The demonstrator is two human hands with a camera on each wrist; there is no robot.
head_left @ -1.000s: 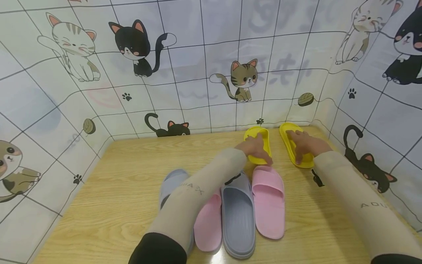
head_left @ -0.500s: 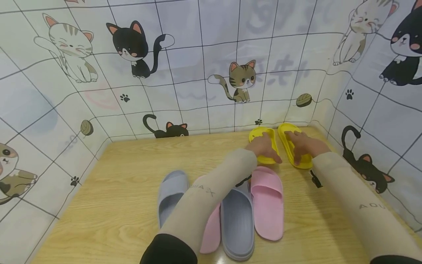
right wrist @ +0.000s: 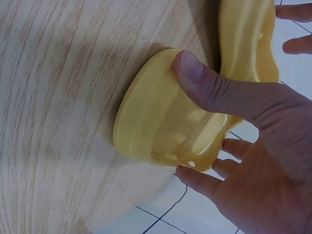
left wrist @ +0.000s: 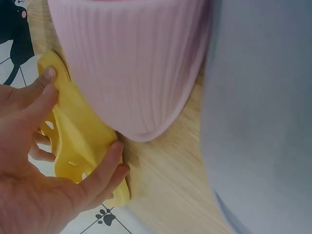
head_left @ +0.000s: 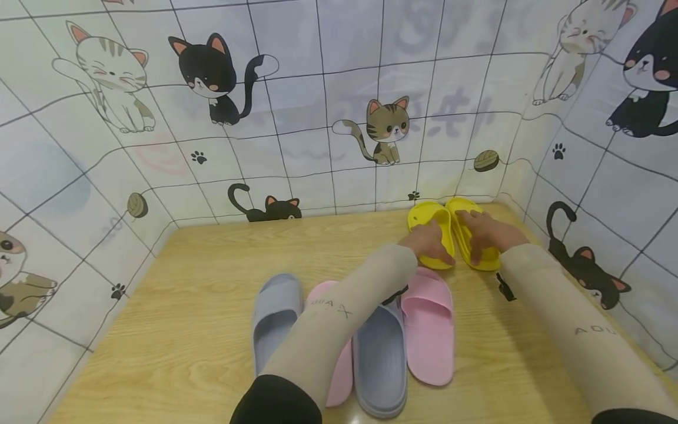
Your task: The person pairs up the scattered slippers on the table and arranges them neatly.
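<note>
Two small yellow slippers lie side by side at the back right of the wooden surface. My left hand (head_left: 428, 240) grips the left yellow slipper (head_left: 424, 212); in the left wrist view its fingers and thumb span that slipper (left wrist: 80, 136). My right hand (head_left: 489, 231) holds the right yellow slipper (head_left: 462, 204). Seen from the right wrist, the thumb presses on the rim of this slipper (right wrist: 141, 112) and the other fingers reach along its far side. The two slippers are close together, partly covered by the hands.
Nearer me stand a pink slipper (head_left: 430, 341) and a grey slipper (head_left: 380, 365), with another pink slipper (head_left: 341, 371) and another grey slipper (head_left: 275, 300) partly under my left sleeve. White walls (head_left: 349, 70) with cat drawings border the wooden surface (head_left: 206, 282).
My left hand has moved right with the left yellow slipper, narrowing the gap until it is beside the right one. The right hand has stayed nearly still.
</note>
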